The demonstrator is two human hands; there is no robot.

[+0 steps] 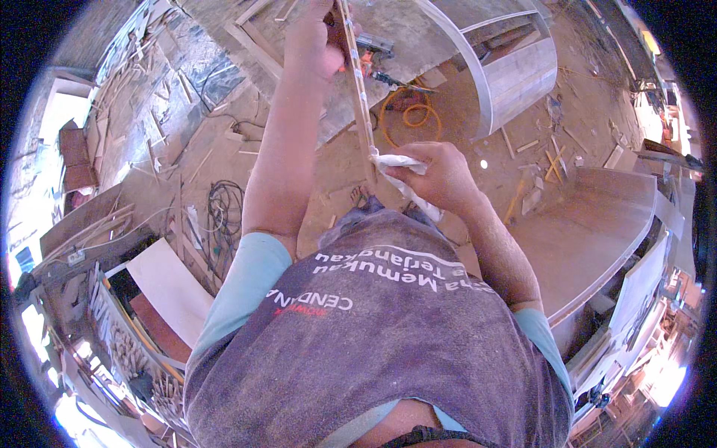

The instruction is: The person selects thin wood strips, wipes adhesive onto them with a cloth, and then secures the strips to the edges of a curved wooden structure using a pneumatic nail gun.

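Note:
A long narrow wooden strip [357, 89] runs from the top of the view down toward my body, with white dabs along its face. Around its far part my left hand [325, 48] is closed; some of its fingers are hidden behind the strip. My right hand [441, 175] grips a crumpled, soft white pouch [403, 162], whose narrow tip touches the strip near its close end. Whether the pouch is plastic or cloth is hard to tell. Just beyond the strip, an orange, black and grey power tool [373, 51] lies on a large board [418, 48].
A coiled orange hose [422, 116] lies on the dusty floor beyond my right hand. Curved wooden panels stand at the upper right [523, 75] and right [597, 224]. Black cable [224, 205] and wood scraps lie at left, near a white panel [170, 291].

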